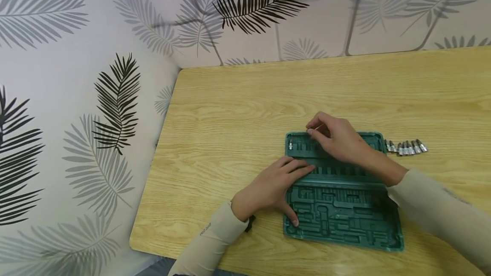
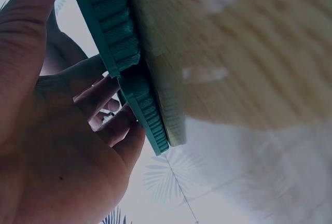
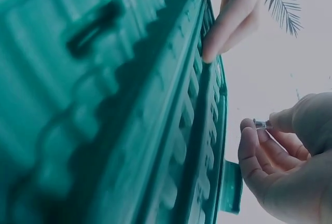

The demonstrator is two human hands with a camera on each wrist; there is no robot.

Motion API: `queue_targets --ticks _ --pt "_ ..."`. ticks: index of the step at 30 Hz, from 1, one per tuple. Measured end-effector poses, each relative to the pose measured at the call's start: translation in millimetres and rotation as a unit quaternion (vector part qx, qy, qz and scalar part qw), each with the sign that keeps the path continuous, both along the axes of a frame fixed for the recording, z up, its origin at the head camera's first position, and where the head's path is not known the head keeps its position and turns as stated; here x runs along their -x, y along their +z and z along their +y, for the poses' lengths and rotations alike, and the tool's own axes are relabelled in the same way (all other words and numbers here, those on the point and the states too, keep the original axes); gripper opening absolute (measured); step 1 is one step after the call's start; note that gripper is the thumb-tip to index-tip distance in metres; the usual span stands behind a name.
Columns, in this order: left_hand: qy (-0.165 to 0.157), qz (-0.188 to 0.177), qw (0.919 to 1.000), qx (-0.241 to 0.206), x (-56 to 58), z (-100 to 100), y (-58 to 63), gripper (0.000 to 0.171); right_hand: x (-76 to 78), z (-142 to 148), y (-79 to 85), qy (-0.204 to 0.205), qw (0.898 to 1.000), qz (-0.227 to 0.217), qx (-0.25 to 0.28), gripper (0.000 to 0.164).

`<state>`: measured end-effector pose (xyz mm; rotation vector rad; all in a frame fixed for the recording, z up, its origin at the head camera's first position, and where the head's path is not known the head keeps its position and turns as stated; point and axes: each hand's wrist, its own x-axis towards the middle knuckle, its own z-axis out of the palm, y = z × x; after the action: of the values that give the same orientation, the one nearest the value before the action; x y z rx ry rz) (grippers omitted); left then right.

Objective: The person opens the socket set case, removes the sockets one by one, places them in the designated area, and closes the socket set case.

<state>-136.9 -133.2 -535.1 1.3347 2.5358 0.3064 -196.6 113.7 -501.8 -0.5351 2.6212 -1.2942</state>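
Note:
A green moulded tool case (image 1: 341,220) lies opened flat on the wooden table. My left hand (image 1: 274,182) rests spread along its left side, fingertips on the upper half and thumb at the lower half. In the left wrist view, the fingers of that hand reach over the case edge (image 2: 137,99). Above the upper half, my right hand (image 1: 337,137) pinches a small silver bit socket (image 3: 262,124) between thumb and fingertips. Another bit socket (image 1: 290,144) sits in the case's upper left slot.
Several bit sockets (image 1: 411,147) lie in a row on the table just right of the case. The wooden table (image 1: 215,127) meets a leaf-patterned wall (image 1: 245,50) at the back and left. A small black item (image 1: 249,223) shows at my left wrist.

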Motion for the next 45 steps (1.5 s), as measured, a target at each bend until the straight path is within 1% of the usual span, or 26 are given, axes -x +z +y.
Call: queue_targets --ticks 1,2,3,5,6,8,11,12,13,15,17,19,22,24,26,28,32,34,35,39,41,44,45 --pt "-0.002 0.002 1.0 0.001 0.8 -0.7 -5.9 0.147 -0.7 2.9 0.7 -0.003 1.0 0.006 -0.002 0.015" --pt "0.0 -0.001 1.0 0.001 0.7 -0.8 -6.3 0.147 -1.4 6.2 1.3 -0.005 1.0 0.012 -0.002 0.015" --pt "0.002 -0.01 0.9999 0.002 0.4 -0.2 -0.2 0.146 -2.3 9.7 2.1 -0.008 1.0 0.019 -0.003 0.015" --pt "0.004 -0.014 0.9999 0.002 0.9 -0.2 -0.8 0.147 -4.5 17.3 3.5 -0.016 0.999 0.033 -0.005 0.015" --pt "0.003 -0.01 0.9999 0.004 1.2 -0.5 -4.2 0.147 -5.6 21.3 4.1 -0.021 0.999 0.038 -0.005 0.015" --pt "0.01 -0.026 0.9996 0.002 0.3 0.6 4.6 0.145 -7.6 29.9 4.8 -0.034 0.998 0.047 -0.005 0.015" --pt "0.011 -0.03 0.9995 0.003 1.2 0.0 1.1 0.146 -10.1 43.6 5.5 -0.056 0.997 0.058 -0.014 0.015" --pt "0.01 -0.028 0.9996 0.002 1.2 -0.7 -2.0 0.146 -10.5 48.3 5.5 -0.062 0.996 0.06 -0.017 0.015" --pt "0.011 -0.033 0.9994 0.002 1.4 -0.7 -0.1 0.146 -11.0 53.0 5.7 -0.069 0.996 0.06 -0.019 0.016" --pt "0.01 -0.03 0.9995 0.004 1.7 -0.6 -2.2 0.147 -11.8 62.8 6.2 -0.083 0.994 0.061 -0.022 0.016" --pt "0.011 -0.035 0.9993 -0.004 2.3 -1.8 -11.4 0.149 -12.7 72.7 7.1 -0.1 0.993 0.058 -0.022 0.017" --pt "0.011 -0.035 0.9993 -0.01 3.9 -2.9 -23.2 0.151 -13.9 82.7 7.9 -0.116 0.992 0.053 -0.021 0.018" --pt "0.007 -0.019 0.9996 -0.02 5.8 -6.0 -45.7 0.154 -16.9 97.2 8.5 -0.136 0.989 0.047 -0.022 0.02" --pt "0.0 0.004 0.9999 -0.015 6.6 -6.6 -53.3 0.155 -19.8 106.3 8.2 -0.143 0.988 0.043 -0.026 0.021" --pt "-0.002 0.018 0.9997 -0.014 6.8 -6.6 -56.0 0.156 -23.2 115.0 7.3 -0.15 0.987 0.04 -0.031 0.021" --pt "-0.001 0.013 0.9998 -0.017 6.8 -6.0 -52.7 0.156 -26.3 123.4 5.0 -0.159 0.986 0.039 -0.042 0.022" --pt "0.013 -0.026 0.9995 0.015 1.1 2.0 -7.7 0.15 -31.8 137.9 -0.5 -0.177 0.981 0.036 -0.065 0.026" --pt "0.016 -0.035 0.9989 0.025 0.4 3.4 -1.6 0.147 -34.2 143.4 -2.9 -0.185 0.979 0.035 -0.075 0.029" --pt "0.016 -0.036 0.9987 0.032 -0.3 4.5 4.7 0.146 -35.6 145.8 -3.9 -0.188 0.979 0.034 -0.077 0.031" --pt "0.008 -0.022 0.9996 0.013 1.8 0.6 -8.8 0.148 -39.9 154.0 -7.8 -0.196 0.976 0.039 -0.084 0.033" --pt "0.009 -0.025 0.9996 0.013 -0.1 2.0 4.2 0.148 -41.8 158.0 -9.4 -0.2 0.975 0.039 -0.088 0.032" --pt "0.008 -0.022 0.9996 0.015 -2.1 3.5 11.8 0.145 -44.9 163.8 -11.4 -0.21 0.972 0.037 -0.096 0.031" --pt "0.007 -0.018 0.9997 0.014 -1.9 2.6 8.3 0.146 -45.8 165.8 -12.1 -0.213 0.971 0.037 -0.099 0.031"
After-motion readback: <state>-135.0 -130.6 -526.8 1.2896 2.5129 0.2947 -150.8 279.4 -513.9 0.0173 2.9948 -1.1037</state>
